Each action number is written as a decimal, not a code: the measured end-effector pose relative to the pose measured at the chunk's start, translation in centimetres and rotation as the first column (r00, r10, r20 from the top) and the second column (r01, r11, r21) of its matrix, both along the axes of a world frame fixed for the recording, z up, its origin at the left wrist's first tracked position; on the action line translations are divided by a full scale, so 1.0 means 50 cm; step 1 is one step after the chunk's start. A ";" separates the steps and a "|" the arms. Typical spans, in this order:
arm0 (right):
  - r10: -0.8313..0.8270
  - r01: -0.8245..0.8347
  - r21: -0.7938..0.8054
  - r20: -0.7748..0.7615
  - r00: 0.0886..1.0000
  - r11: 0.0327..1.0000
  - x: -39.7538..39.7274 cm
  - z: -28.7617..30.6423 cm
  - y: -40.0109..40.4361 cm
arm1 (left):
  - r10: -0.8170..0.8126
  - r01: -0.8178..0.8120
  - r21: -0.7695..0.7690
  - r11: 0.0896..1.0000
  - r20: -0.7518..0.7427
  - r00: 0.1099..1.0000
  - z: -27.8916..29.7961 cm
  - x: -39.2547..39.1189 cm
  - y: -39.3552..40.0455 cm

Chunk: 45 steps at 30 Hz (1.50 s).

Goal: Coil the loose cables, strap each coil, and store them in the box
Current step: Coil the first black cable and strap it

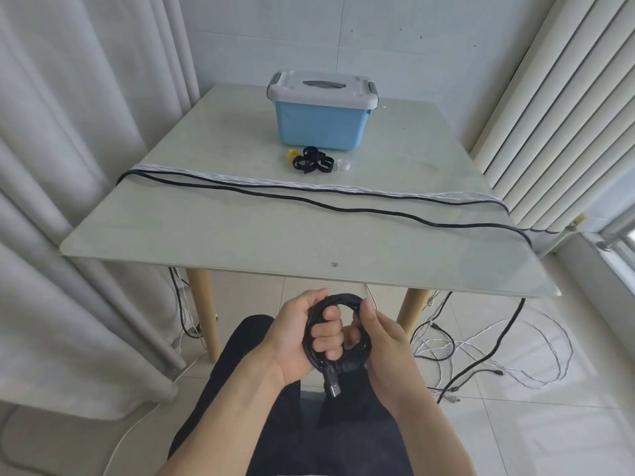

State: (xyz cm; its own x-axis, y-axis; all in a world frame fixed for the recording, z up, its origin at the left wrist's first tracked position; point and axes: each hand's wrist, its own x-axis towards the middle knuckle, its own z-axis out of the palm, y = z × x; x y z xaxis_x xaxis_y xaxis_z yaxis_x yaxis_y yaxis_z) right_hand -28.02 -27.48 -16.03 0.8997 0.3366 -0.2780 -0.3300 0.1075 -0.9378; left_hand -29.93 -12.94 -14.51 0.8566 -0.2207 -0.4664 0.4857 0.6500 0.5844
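Surroundings: glass-topped table by curtain and radiator
The table (213, 231) stood on pale wooden legs (205, 314) over a light tiled floor (536, 438); grey curtains (62, 166) hung at its left, a white ribbed radiator (563, 108) stood at its right, and a white wall (343, 39) lay behind

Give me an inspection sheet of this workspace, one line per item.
Surface: glass table, lightly smudged.
Job's things: blue box at the far side, lid shut; black straps loose in front of it; black coil held below the table's near edge, no strap visible on it.
Clutter: small yellow piece and small clear piece beside the straps.
Hands: left hand grips the coil, fingers through it; right hand pinches its other side.
Cables: black cable and white cable lie across the table; more tangled on the floor.
Surroundings: curtains, tiled floor.
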 end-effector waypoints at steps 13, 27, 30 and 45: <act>0.135 -0.117 0.099 -0.189 0.973 0.988 0.001 0.068 -0.006 | -0.089 0.103 -0.128 0.986 0.111 0.990 0.003 -0.021 0.004; 0.526 -0.246 -0.705 0.208 0.825 0.665 0.035 0.059 -0.082 | 0.281 -0.273 -0.097 0.957 0.086 0.956 -0.019 -0.009 0.088; 0.439 -0.124 -0.761 0.227 0.869 0.637 0.046 0.074 -0.134 | 0.402 -0.401 -0.050 0.915 0.013 0.915 -0.049 -0.017 0.136; 0.725 -0.367 -0.846 0.032 0.688 0.386 0.005 0.067 -0.079 | 0.768 -0.879 -0.251 0.405 -0.428 0.476 -0.092 -0.019 0.130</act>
